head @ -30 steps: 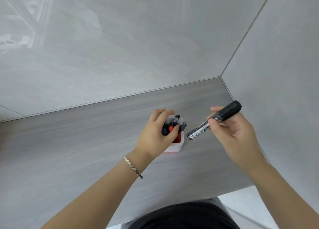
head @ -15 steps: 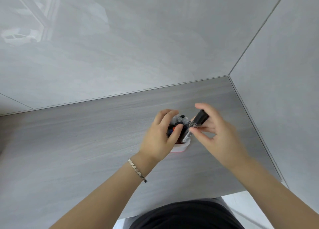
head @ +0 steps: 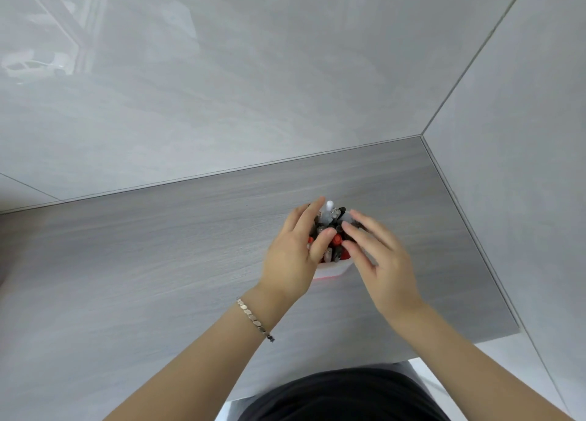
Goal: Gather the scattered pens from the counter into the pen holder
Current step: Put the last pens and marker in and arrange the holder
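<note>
A small white pen holder (head: pixel 331 270) with a red inside stands on the grey counter (head: pixel 158 262), packed with several pens (head: pixel 333 230) with black, red and white caps. My left hand (head: pixel 293 255) curls around the holder's left side, thumb across the pen tops. My right hand (head: pixel 377 262) hovers at the holder's right side, fingers spread and resting on the pen tops, with nothing in it. No loose pen shows on the counter.
Glossy grey walls (head: pixel 285 71) close off the counter at the back and on the right (head: pixel 523 167), forming a corner. The counter's front edge runs just before my dark shirt (head: pixel 342 395). A silver bracelet (head: pixel 255 320) sits on my left wrist.
My right hand brought the black marker to the holder, pushed it in among the other pens, and let go. My left hand stayed on the holder.
</note>
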Tool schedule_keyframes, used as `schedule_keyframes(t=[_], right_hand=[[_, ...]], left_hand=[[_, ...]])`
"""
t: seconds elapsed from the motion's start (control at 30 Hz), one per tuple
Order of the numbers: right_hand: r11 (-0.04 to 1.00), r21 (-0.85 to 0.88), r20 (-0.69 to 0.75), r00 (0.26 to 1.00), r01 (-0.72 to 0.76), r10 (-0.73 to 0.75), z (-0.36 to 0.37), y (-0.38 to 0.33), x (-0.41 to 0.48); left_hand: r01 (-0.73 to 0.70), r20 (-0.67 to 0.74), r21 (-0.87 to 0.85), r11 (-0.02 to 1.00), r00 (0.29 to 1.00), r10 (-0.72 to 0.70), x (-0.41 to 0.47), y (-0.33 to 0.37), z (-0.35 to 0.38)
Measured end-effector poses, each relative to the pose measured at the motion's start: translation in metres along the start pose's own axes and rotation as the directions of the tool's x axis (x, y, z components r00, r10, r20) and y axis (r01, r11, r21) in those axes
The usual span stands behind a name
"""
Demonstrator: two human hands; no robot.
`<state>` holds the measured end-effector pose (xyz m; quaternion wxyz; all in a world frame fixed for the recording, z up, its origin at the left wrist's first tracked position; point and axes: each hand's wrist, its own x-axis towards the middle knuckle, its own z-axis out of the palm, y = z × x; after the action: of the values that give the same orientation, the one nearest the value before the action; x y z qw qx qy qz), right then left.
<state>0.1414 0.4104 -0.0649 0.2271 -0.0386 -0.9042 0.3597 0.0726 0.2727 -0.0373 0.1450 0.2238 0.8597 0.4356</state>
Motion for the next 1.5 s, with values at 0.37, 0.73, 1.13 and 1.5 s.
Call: schedule_keyframes(t=[0.37, 0.73, 1.13, 1.5], right_hand=[[0.882, 0.322, 0.146, 0.939, -0.343, 0.312, -0.030, 0.021, 0.005], [0.884, -0.291, 0.654, 0.598, -0.367, 0.463, 0.017, 0.042, 0.059], [0.913, -0.315, 0.668, 0.623, -0.260, 0.408, 0.099, -0.051, 0.104], [0.895, -0.425, 0.686, 0.596, -0.139, 0.418, 0.133, -0.111, 0.096]], left_hand=[[0.125, 0.017, -0.055, 0.991, 0.992, -0.124, -0.010, -0.007, 0.011], [0.301, -0.099, -0.179, 0.936, 0.941, -0.322, -0.004, -0.021, -0.034], [0.411, -0.236, -0.142, 0.901, 0.870, -0.434, -0.006, -0.139, -0.241], [0.377, -0.054, -0.178, 0.909, 0.918, -0.392, -0.022, -0.181, -0.277]])
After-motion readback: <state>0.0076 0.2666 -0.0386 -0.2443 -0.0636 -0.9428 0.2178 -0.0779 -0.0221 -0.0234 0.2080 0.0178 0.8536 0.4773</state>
